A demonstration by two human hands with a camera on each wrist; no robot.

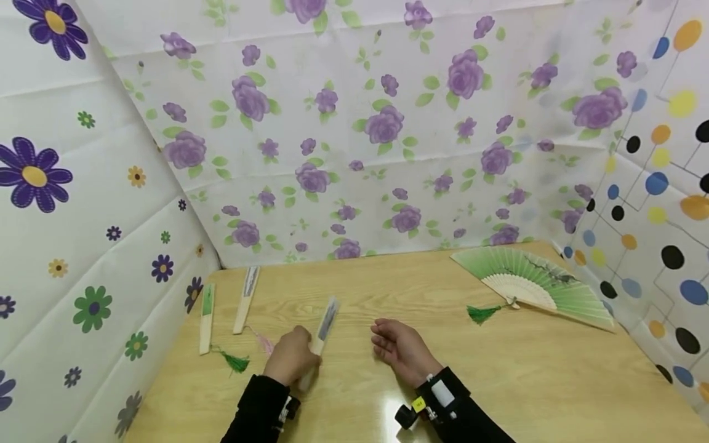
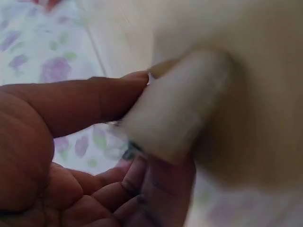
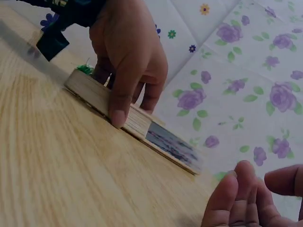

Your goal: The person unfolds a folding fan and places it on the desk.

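Our left hand (image 1: 288, 358) gripping a closed folding fan (image 1: 323, 329) near the front edge of the surface (image 1: 543, 381), our right hand (image 1: 401, 347) relaxed and open just beside, two closed fans (image 1: 227, 307) toward the left edge, open green fan (image 1: 534, 284) at the far right corner.

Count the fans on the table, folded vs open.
Folded fans: 3, the green-tasselled one, its neighbour, and the one in the left hand grip.
Open fans: 1, the green one.
Total: 4.
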